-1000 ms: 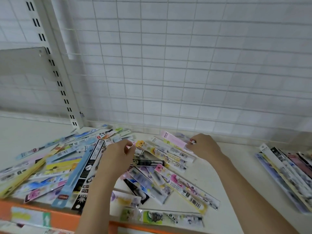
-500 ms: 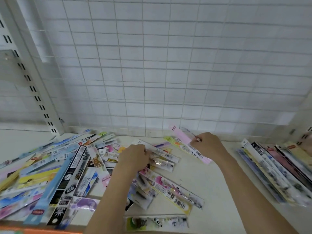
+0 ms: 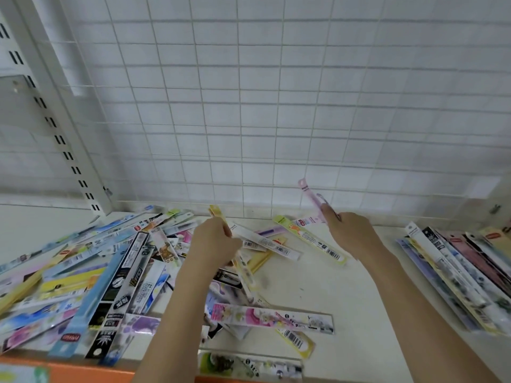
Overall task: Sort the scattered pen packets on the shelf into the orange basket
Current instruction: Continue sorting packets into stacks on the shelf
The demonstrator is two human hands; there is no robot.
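My left hand (image 3: 214, 240) pinches a yellow packet (image 3: 218, 214), my right hand (image 3: 352, 234) a pink packet (image 3: 311, 196); most pen packets (image 3: 91, 272) remain scattered along the shelf's (image 3: 345, 297) left edge.

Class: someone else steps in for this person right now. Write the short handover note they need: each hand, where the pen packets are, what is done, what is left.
Left hand: grips a yellow-topped packet, lifted off the pile.
Right hand: pinches a pink packet, raised toward the wire grid.
Scattered packets cover the shelf at left and centre; a neater row of packets lies at right.
Only an orange edge shows at the bottom; no packets visibly in a basket.
Left: nearly all the sorting.
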